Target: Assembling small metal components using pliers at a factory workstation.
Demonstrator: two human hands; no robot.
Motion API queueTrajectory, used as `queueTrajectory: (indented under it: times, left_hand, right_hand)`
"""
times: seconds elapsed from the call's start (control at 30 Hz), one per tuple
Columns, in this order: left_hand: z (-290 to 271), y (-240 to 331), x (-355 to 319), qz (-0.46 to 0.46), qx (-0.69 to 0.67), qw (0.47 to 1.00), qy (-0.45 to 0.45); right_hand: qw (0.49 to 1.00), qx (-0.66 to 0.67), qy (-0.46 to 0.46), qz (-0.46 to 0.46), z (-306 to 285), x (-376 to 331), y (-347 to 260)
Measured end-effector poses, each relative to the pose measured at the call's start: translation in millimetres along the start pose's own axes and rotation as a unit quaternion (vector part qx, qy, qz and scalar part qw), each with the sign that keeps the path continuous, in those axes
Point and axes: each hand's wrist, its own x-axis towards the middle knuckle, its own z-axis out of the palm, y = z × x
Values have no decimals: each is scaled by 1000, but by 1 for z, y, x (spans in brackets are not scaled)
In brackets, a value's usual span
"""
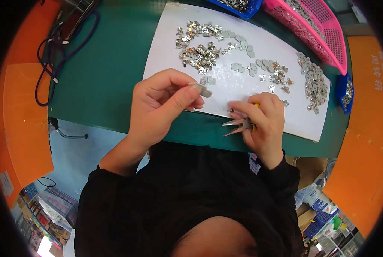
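Two hands: both are at work over the white sheet (242, 92) on the green table (101, 77).
Left hand: the left hand (157, 107) has its thumb and fingers pinched tight on a small metal piece (201, 88).
Right hand: the right hand (264, 122) is closed around the pliers (238, 125), which have a bit of yellow handle.
Where the piece is: up off the sheet, at the left fingertips, near the pliers but not touching them.
Which way it points: its long side runs left to right, a little downhill, and the free end sticks out to the right.
Pliers tips: they point left and are a little apart.
Doing it well: I think the piece should be kept still and flat, with the tips brought to its free end slowly.
Around: small heaps of shiny metal bits (202, 53) lie on the sheet; a pink basket (328, 38) and a blue tray (242, 10) stand at the far edge.
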Motion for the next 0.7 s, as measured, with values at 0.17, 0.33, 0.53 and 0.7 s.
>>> queueTrajectory:
  times: [0.17, 0.33, 0.53, 0.7]
  left_hand:
    - [0, -3, -6, 3, -17, 1000, -1]
    - [10, -4, -5, -65, -8, 998, -3]
    - [33, -7, 4, -238, -185, 948, -98]
    - [41, -15, 6, -274, -221, 927, -127]
  right_hand:
    - [998, -35, -13, -50, 0, -11, 1]
    - [993, -65, 26, -92, 6, -25, 8]
    - [972, 175, 151, 29, -1, -7, -4]
    - [969, 150, 198, -12, 4, 3, -3]
